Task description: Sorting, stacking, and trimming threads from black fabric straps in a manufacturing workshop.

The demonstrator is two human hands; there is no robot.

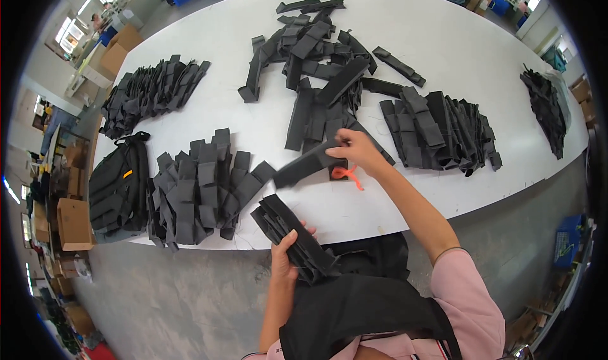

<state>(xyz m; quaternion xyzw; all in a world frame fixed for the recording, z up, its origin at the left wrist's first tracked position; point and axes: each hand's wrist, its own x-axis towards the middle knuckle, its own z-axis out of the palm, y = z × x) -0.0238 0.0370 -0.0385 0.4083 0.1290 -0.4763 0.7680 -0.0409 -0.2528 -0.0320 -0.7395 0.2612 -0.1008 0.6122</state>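
Observation:
My left hand (pixel 289 253) is closed round a stack of black fabric strips (pixel 292 238) at the table's near edge, the thumb lying across the top. Above and to the right, my right hand (pixel 358 150) pinches one end of a single black fabric strip (pixel 307 165). That strip slants down to the left, its far end a little blurred. Beside my right wrist lies an orange cord (pixel 347 175). A loose heap of black strips (pixel 316 53) spreads over the middle of the table, just beyond my right hand.
Bundles of folded black strips lie at near left (pixel 201 189), far left (pixel 152 94) and right (pixel 440 132). A black backpack (pixel 119 189) sits on the left edge of the white table (pixel 209 27). Another dark bundle (pixel 544 110) lies far right. Cardboard boxes (pixel 75 224) stand beyond the left side.

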